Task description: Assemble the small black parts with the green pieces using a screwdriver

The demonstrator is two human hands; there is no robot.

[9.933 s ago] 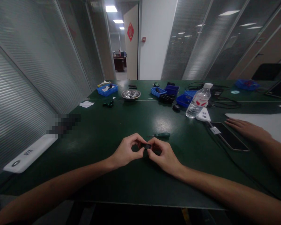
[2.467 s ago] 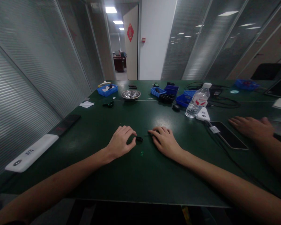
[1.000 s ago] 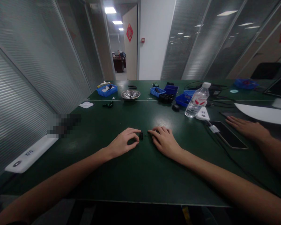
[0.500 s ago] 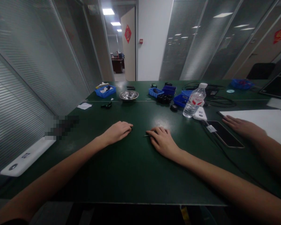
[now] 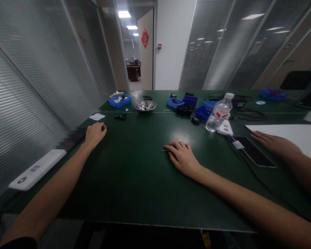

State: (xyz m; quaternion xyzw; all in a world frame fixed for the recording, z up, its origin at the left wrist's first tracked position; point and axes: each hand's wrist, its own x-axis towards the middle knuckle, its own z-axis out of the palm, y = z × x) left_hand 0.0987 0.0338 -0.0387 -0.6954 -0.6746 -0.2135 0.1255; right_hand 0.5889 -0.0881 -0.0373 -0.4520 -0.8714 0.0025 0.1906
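Observation:
My left hand [image 5: 95, 135] is above the table's left part, beside the white paper scrap [image 5: 97, 117]. Its thumb and forefinger curl together in a ring; whatever they pinch, if anything, is too small to make out. In the middle of the dark green table [image 5: 134, 183] rests my right hand [image 5: 181, 157]. A thin, pale, pin-like piece [image 5: 163, 151] sticks out to the left between its thumb and forefinger; the rest of that piece is hidden.
Another person's hand [image 5: 277, 143] lies on a white sheet [image 5: 295, 133] at right, near a phone [image 5: 254, 152]. A water bottle [image 5: 219, 112], blue trays [image 5: 120, 101], a metal bowl [image 5: 145, 106] and a black clip-like part [image 5: 120, 117] stand farther back. A white power strip [image 5: 38, 169] lies left.
My left hand has moved left and away from my right hand, towards the table's left edge. My right hand stays in place with the thin piece. The view has shifted slightly.

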